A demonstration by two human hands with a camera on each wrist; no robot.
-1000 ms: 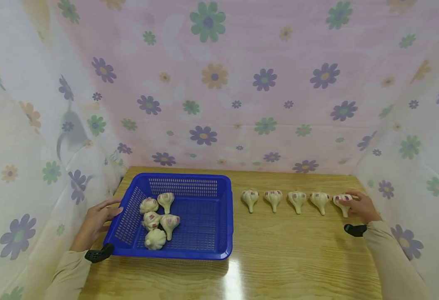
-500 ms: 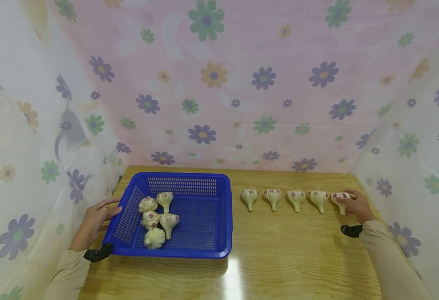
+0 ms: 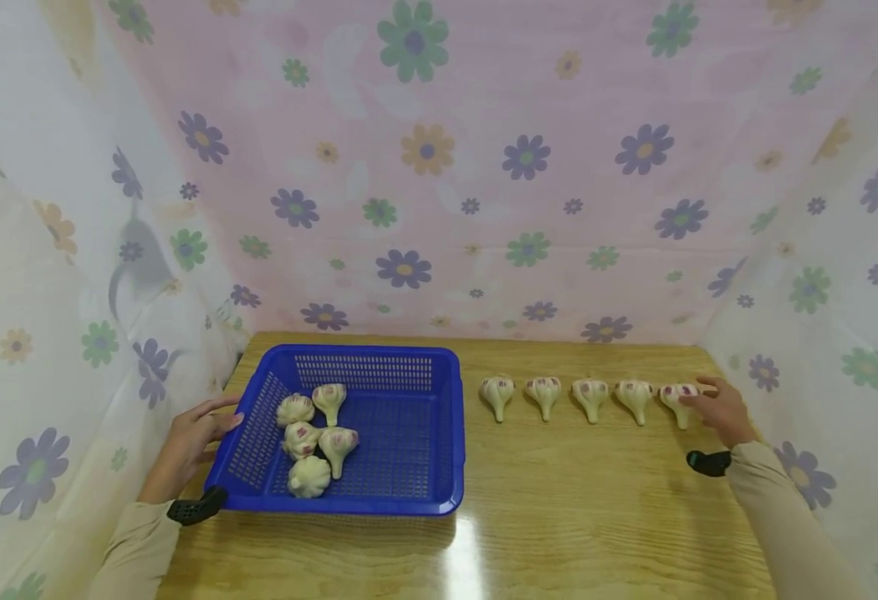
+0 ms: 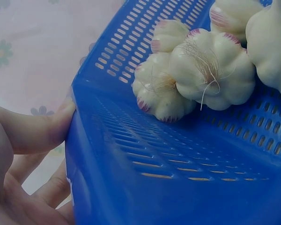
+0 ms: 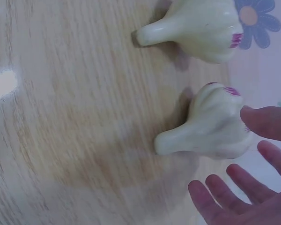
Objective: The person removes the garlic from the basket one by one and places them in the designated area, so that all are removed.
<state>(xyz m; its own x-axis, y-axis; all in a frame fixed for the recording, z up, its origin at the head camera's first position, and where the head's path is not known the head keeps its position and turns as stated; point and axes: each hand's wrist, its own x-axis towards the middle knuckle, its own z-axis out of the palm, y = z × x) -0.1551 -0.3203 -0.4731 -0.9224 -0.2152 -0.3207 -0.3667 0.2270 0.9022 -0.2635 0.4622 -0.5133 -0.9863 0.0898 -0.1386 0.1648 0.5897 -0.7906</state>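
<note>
My left hand [image 3: 189,442] is at the left side of the blue plastic basket [image 3: 449,433], its fairly straight fingers and thumb touching the outer rim. Inside the basket, several garlic bulbs [image 3: 338,443] lie toward the left. Along the table to the right, several more garlic bulbs [image 3: 589,398] form a row, stems toward me. My right hand [image 3: 722,410] is beside the rightmost garlic bulb [image 3: 677,400]. The right wrist view shows that garlic bulb [image 5: 210,124] resting on the table, thumb tip at its rounded end and the other fingers spread apart from it.
The wooden table [image 3: 589,508] extends in front of the row. A pink floral cloth [image 3: 476,167] rises behind the table's back edge, and pale floral cloth hangs on both sides.
My right hand has loosened from the rightmost garlic bulb, its fingers spreading and drawing slightly right while the bulb stays in the row. My left hand and the basket have not visibly moved.
</note>
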